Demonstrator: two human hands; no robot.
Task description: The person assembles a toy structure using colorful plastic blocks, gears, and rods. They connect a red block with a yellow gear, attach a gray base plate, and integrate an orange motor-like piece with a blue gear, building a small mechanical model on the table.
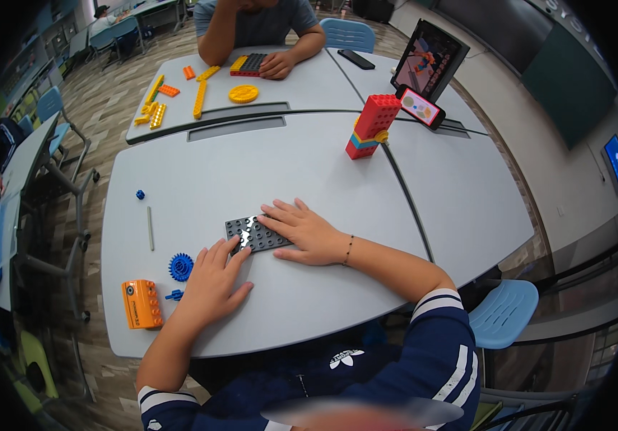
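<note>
A dark grey studded building plate [248,233] lies flat on the white table in front of me. My left hand [212,276] rests with spread fingers, its fingertips at the plate's near left edge. Over the plate's right end lies my right hand [307,233], open, with outstretched fingers hiding part of the studs. Close to my left hand are a blue gear [181,267], a small blue connector piece [174,295] and an orange studded box [141,304]. Farther up on the left sit a thin grey axle [150,228] and a small blue piece [140,195].
A red brick tower [379,118] with blue and yellow layers stands at the back right. Behind it are a phone [421,108] and a tablet [431,61]. Across the table a person [262,29] touches a block; yellow and orange parts lie nearby, including a wheel [243,94].
</note>
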